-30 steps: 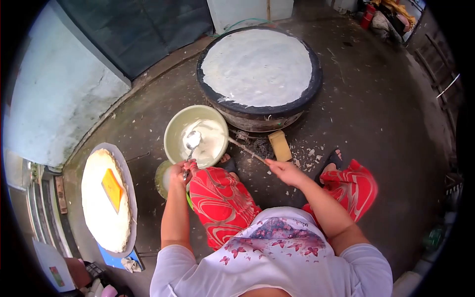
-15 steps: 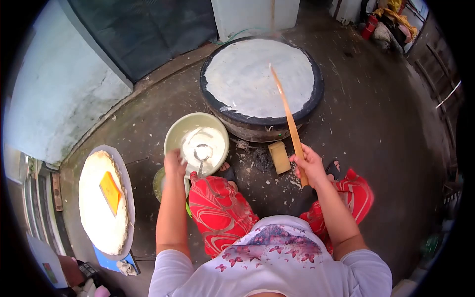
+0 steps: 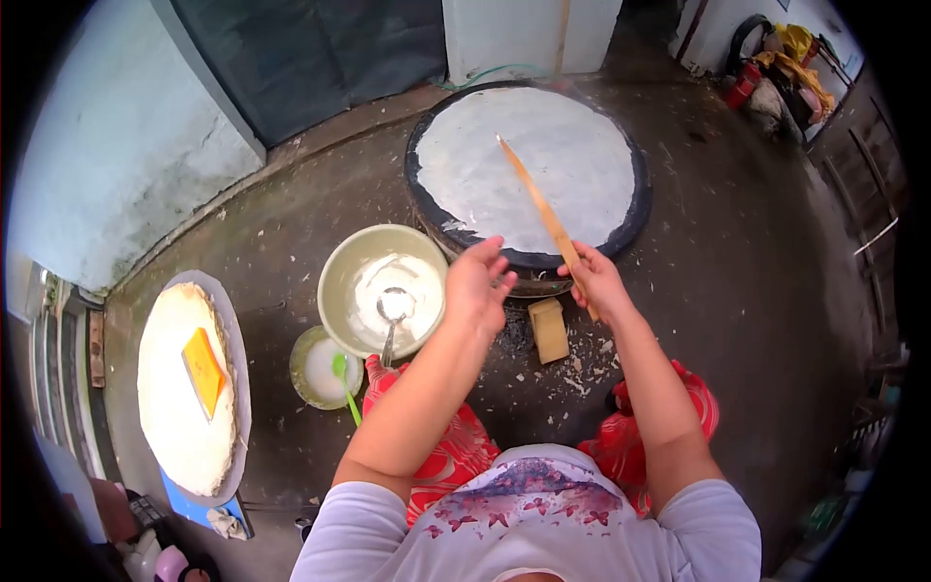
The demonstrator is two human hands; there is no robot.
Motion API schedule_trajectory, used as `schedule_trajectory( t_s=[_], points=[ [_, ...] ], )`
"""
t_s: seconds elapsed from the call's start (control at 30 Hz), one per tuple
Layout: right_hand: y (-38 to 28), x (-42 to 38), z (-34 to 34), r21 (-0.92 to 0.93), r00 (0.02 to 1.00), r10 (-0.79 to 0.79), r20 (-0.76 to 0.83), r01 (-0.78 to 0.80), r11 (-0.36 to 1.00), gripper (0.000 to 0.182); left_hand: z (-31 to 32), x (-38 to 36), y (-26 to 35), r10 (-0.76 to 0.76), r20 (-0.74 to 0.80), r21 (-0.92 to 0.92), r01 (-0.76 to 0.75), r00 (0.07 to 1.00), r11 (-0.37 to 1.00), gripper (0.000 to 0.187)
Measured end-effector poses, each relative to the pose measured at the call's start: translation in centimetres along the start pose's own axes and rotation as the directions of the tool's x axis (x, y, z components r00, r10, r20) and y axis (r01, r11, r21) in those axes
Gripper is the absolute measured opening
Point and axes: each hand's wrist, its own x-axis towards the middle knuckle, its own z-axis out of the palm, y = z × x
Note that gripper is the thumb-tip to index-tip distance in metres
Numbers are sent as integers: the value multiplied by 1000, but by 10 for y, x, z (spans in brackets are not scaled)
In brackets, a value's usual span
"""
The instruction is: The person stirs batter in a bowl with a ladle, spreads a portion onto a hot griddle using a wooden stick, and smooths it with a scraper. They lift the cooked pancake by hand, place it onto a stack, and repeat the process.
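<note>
My right hand (image 3: 598,283) is closed round the lower end of a long flat wooden spatula (image 3: 541,206). The spatula's tip lies over a thin white sheet of batter (image 3: 465,145) that covers a large round black griddle (image 3: 423,199). At the griddle's near edge is my left hand (image 3: 477,291), fingers apart and holding nothing. To its left stands a pale green bowl (image 3: 335,281) of white batter, with a metal ladle (image 3: 390,325) leaning in it. A smaller bowl (image 3: 303,373) beside it has whitish liquid and a green spoon (image 3: 345,378).
On the left, a round stack of pale thin sheets (image 3: 179,417) bears an orange scraper (image 3: 203,371) and sits on a blue stand (image 3: 199,506). A yellowish block (image 3: 549,332) lies on the floor before the griddle, among scattered flakes. A dark door (image 3: 310,58) is behind.
My left hand has moved from the batter bowl up and right to the griddle's near edge. The spatula's tip has shifted left across the sheet. The view has shifted slightly.
</note>
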Motion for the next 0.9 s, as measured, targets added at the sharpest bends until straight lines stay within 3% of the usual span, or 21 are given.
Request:
schedule_trajectory(
  t_s=[0.23,0.4,0.57,0.63,0.67,0.7,0.73,0.77,0.83,0.9],
  points=[
    [-25,83,16,-75,1000,5,-13,-6,997,49,6,-2,-10,36,90,-6,-35,995,999,25],
    [-34,119,22,-116,999,27,-43,-32,993,49,11,-4,-11,-105,111,7,105,988,994,23],
    [-31,146,23,-186,993,57,-106,-76,980,43,14,-3,-12,-126,126,13,125,984,992,23],
    [-24,162,16,-378,990,62,-126,-106,920,45,15,-4,-11,-138,134,8,138,981,990,23],
    [-13,173,10,-379,990,63,-125,-106,919,45,16,-4,-12,-152,144,6,152,978,988,23],
    [1,184,4,-657,977,-173,-129,47,752,42,17,-4,-12,-151,143,5,152,978,988,23],
    [9,190,1,-864,919,-390,-56,151,480,40,17,-4,-12,-152,141,-4,154,978,988,23],
    [-2,178,9,-864,920,-389,-56,150,480,40,18,-3,-12,-152,139,-12,155,979,988,23],
    [-22,155,18,-979,855,-484,-184,-115,169,35,19,-1,-14,-158,138,-15,162,978,987,23],
    [-25,158,17,-966,853,-484,-193,-79,247,33,19,0,-14,-158,139,-18,162,978,987,23]
  ],
)
